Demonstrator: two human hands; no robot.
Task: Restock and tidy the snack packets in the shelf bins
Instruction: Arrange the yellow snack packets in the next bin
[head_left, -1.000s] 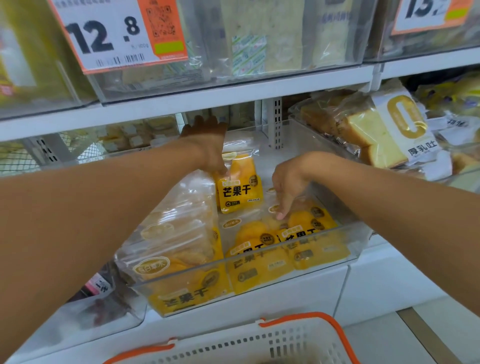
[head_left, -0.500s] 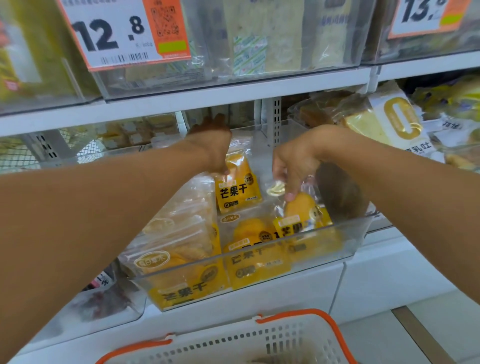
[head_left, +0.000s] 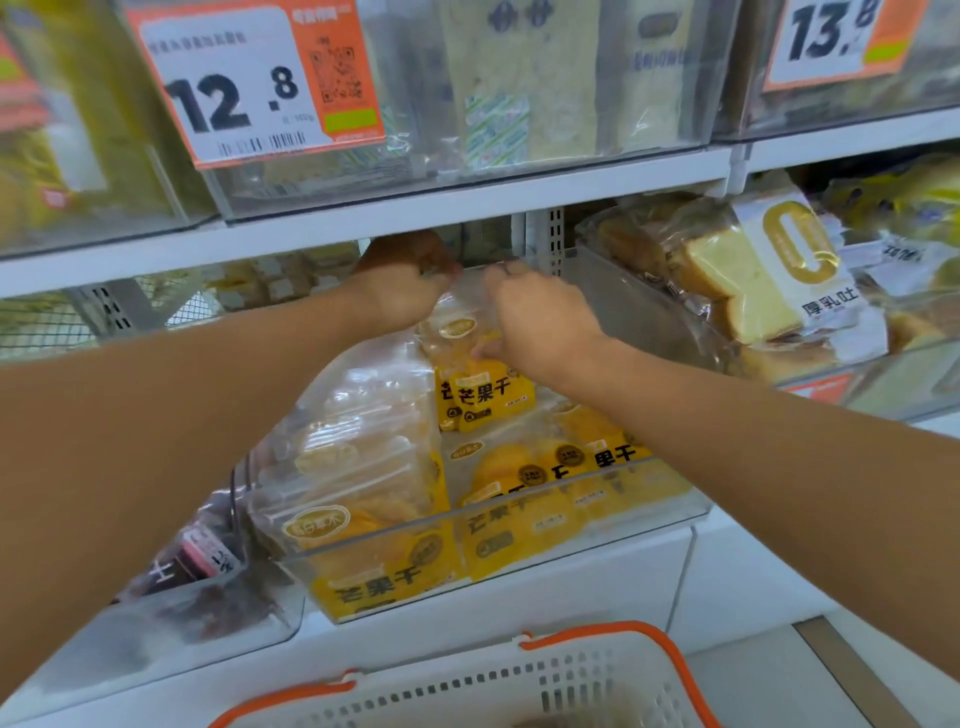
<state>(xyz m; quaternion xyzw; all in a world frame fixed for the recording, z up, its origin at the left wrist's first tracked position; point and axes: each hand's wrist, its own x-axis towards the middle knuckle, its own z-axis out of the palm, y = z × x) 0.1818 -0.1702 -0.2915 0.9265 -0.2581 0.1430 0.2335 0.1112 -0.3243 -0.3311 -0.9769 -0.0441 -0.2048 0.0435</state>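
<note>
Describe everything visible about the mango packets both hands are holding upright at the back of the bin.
The upright mango packets are glossy plastic pouches: clear tops showing yellow fruit, solid yellow lower bands with dark characters. Two overlap, standing at the back of the clear bin, behind packets lying flat. The left hand and right hand pinch the clear top edges. How many stand there is unclear.

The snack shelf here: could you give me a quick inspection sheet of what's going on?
Surface: white shelf carrying a clear bin.
Job's things: yellow mango packets lying in the bin; two upright packets at the back.
Clutter: nothing seen.
Grippers: left hand and right hand both grip the upright packets' clear tops.
Cables: nothing seen.
Surroundings: bread loaves in the bin to the right, price tag above, orange-rimmed basket below.
</note>
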